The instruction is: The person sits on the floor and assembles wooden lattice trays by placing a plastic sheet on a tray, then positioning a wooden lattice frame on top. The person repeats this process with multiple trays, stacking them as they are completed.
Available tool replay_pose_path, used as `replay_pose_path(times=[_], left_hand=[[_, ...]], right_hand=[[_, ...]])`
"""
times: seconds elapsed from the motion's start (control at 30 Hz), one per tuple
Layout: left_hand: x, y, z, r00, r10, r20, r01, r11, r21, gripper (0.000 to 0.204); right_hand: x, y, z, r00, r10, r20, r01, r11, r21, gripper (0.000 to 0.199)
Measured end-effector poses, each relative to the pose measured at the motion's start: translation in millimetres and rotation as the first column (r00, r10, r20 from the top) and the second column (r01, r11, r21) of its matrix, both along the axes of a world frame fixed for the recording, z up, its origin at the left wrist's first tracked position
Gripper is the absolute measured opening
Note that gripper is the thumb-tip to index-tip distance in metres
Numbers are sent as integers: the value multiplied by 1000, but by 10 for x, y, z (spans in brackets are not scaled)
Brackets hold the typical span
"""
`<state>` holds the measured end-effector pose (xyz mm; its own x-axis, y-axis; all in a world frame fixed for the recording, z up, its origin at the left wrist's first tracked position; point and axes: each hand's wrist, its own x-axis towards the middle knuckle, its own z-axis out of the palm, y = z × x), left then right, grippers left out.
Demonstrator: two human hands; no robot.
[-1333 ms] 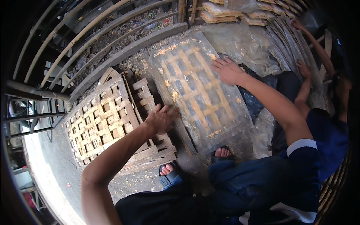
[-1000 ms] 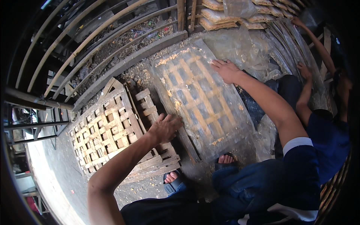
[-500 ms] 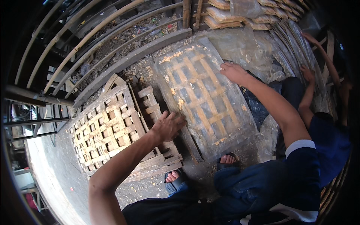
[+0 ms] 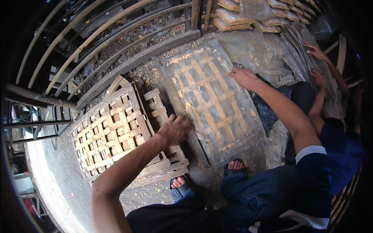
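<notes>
A clear plastic sheet point(image 4: 217, 139) covers a woven bamboo tray whose pale lattice shows through it. Yellowish crumbs are scattered over the sheet. My left hand point(image 4: 175, 130) rests at its left edge, with the fingers apart and slightly bent over the border. At the upper right edge, my right hand point(image 4: 244, 77) has its bent fingers on the border of the plastic, seemingly pinching it; the thumb is mostly hidden. Left of my left hand lies a stack of woven bamboo trays point(image 4: 110, 134) with wooden frames.
A bamboo railing point(image 4: 116, 42) stands at the far left above a wooden beam point(image 4: 140, 58). Filled plastic packs point(image 4: 233, 17) are piled at the far right. Beside me, a co-worker's hands point(image 4: 316, 52) touch a bundle of plastic sheets point(image 4: 297, 46). My sandalled feet point(image 4: 235, 165) are close to the tray.
The co-worker's upper hand has shifted slightly down and left at the plastic bundle, its fingers now more spread. My own hands have stayed nearly where they were.
</notes>
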<state>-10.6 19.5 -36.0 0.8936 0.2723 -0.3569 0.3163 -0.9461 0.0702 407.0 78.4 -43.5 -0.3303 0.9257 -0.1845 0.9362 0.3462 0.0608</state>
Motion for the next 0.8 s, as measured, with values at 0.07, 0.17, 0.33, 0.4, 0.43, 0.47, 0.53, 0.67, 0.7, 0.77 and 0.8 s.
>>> replay_pose_path(times=[0.07,0.17,0.33,0.4,0.43,0.47,0.53,0.67,0.7,0.77,0.8], left_hand=[[2,5,12,1000,-6,18,6,1000,-6,65],[-12,7,-11,1000,-12,27,12,1000,2,65],[-49,4,-64,998,-31,50,29,999,39,62],[-72,-6,-86,998,-46,42,43,996,73,60],[-75,-16,-78,999,-37,20,36,997,66,60],[-69,-20,-74,1000,-28,-2,28,998,58,59],[-67,-25,-75,999,-21,-26,22,998,53,58],[-1,-24,-98,999,-29,-46,31,998,56,58],[-23,-31,-90,998,-24,-63,27,998,54,58],[-98,-53,-80,999,-11,-48,13,999,47,59],[-131,-62,-74,999,-6,-39,7,999,44,59]], right_hand=[[-10,12,-57,999,-48,-21,48,999,-22,23],[5,-14,-55,997,-24,-79,26,999,26,21],[-6,-37,-21,981,-116,-154,113,993,-28,19],[2,-38,22,974,-149,-172,137,987,-82,17],[18,-44,41,969,-167,-182,147,982,-119,15],[34,-52,59,964,-185,-191,156,975,-156,12],[135,-100,109,971,-172,-167,152,980,-131,12],[666,-227,157,965,-251,77,253,967,-26,18],[708,-248,219,935,-324,143,334,941,-49,21],[631,-315,285,904,-386,182,399,916,-38,23],[571,-377,293,912,-379,154,385,923,-8,23]])
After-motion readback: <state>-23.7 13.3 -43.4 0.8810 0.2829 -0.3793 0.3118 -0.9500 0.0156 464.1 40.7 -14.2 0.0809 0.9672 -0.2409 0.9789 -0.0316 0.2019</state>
